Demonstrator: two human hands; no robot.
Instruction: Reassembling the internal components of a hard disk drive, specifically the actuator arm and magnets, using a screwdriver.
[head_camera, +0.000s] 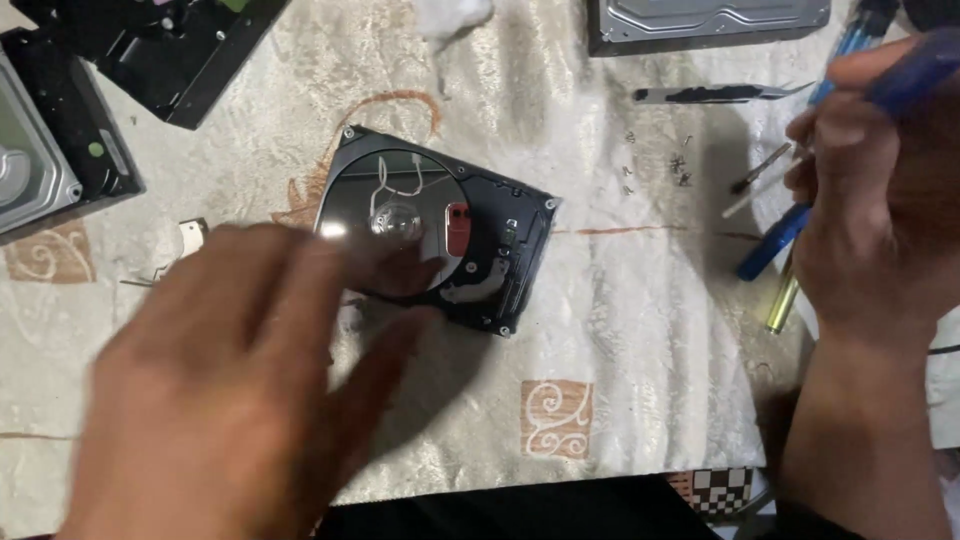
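An opened black hard drive (480, 250) lies in the middle of the cloth, its shiny platter (400, 200) bare and a red part beside the hub. My left hand (230, 380) is blurred, fingers spread, hovering over the drive's near left corner with nothing in it. My right hand (875, 200) is raised at the right edge, closed around a blue-handled screwdriver (920, 65).
A beige patterned cloth (620, 340) covers the table. Other drives lie at the left (40, 160), top left (170, 50) and top (700, 20). Several small screws (655, 165), tweezers (720, 94) and more blue and yellow tools (775, 260) sit at the right.
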